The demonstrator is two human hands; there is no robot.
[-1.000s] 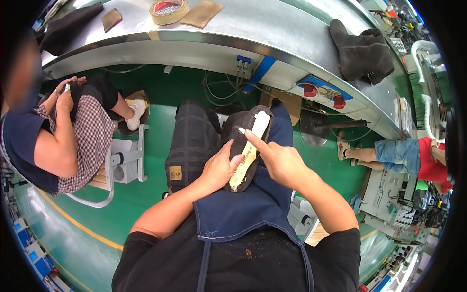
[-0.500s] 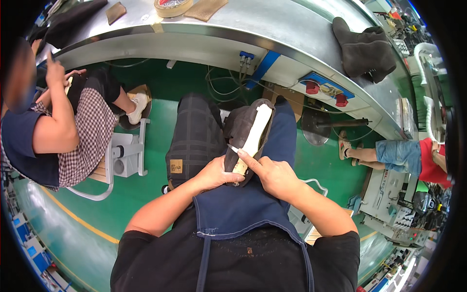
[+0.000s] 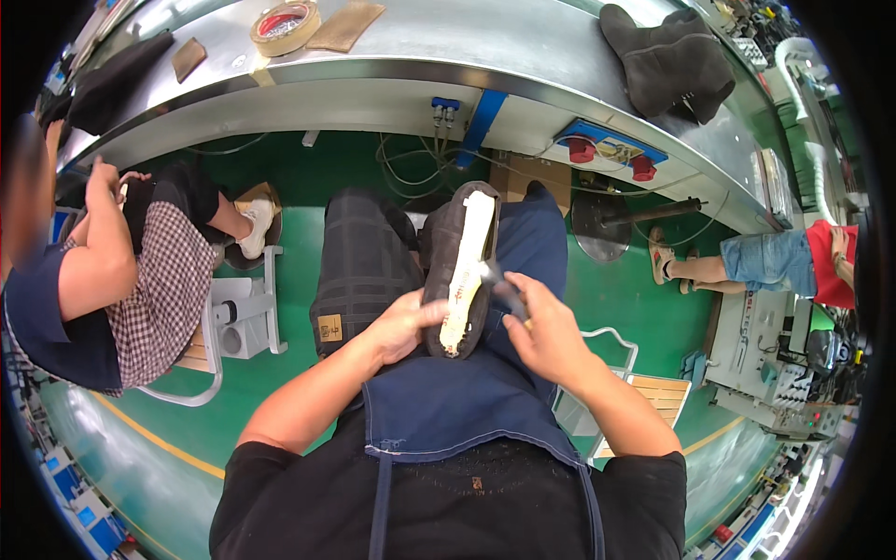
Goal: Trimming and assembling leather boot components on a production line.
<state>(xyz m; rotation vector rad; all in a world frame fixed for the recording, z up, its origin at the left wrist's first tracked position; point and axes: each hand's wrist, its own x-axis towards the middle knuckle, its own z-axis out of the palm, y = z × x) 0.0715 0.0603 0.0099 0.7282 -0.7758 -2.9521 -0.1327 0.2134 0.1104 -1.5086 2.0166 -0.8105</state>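
Head view, only view. At centre of frame: dark shoe (image 3: 438, 252), lying underside up across the lap, long axis running nearly up the frame. Along the exposed underside: pale strip (image 3: 473, 238), with uneven patches toward the lower end.

Left hand (image 3: 399, 329), just left of the shoe's lower half: thumb laid over the near edge, fingers curled against the flank, partly hidden; read as gripping. Right hand (image 3: 543, 331), right of centre: fingers closed around a small tool (image 3: 509, 297), dark handle, pale tip at the right edge of the strip. Blurred; kind of tool and actual contact impossible to tell.

Upper part of frame: metal surface (image 3: 411, 30), carrying a tape roll (image 3: 291, 40), flat brown piece (image 3: 345, 26) and, upper right, a dark boot (image 3: 667, 67).

Handling, judged: probably light; upper likely soft, suede-like, not slippery, apt to give under pressure; underside likely stiffer. Strip possibly tacky or easily marred. Best hold: by both flanks or the lower end, backed against the thigh, keeping fingers off the strip and clear of the tip.
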